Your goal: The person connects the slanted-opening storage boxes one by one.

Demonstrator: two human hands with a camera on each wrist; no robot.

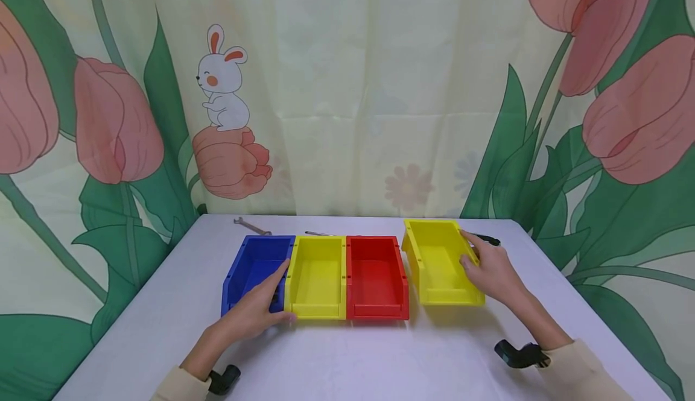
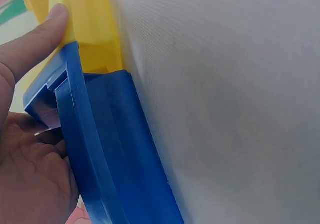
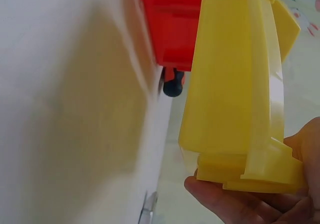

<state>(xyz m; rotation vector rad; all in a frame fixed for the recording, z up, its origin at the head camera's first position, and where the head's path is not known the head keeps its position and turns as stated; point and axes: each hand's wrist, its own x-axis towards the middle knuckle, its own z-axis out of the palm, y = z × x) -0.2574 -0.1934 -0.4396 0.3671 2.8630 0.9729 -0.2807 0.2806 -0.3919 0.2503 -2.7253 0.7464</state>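
Observation:
Three plastic storage bins stand side by side: a blue bin (image 1: 255,262), a yellow bin (image 1: 317,274) and a red bin (image 1: 377,274). My left hand (image 1: 252,307) grips the front where blue and yellow meet. In the left wrist view its thumb (image 2: 42,39) presses on the yellow bin's front, while the other fingers reach into the blue bin (image 2: 120,139). To the right, my right hand (image 1: 491,268) holds a second yellow bin (image 1: 442,262) by its right side wall. That bin hangs above the table, tilted, with its shadow below in the right wrist view.
Behind the row lie a wrench (image 1: 252,226) and a thin metal rod (image 1: 320,233). A black-handled item (image 1: 487,240) lies beyond my right hand. Past the red bin, the right wrist view shows a red and black handle (image 3: 173,84). A white cloth (image 1: 336,365) covers the table; a printed curtain hangs behind.

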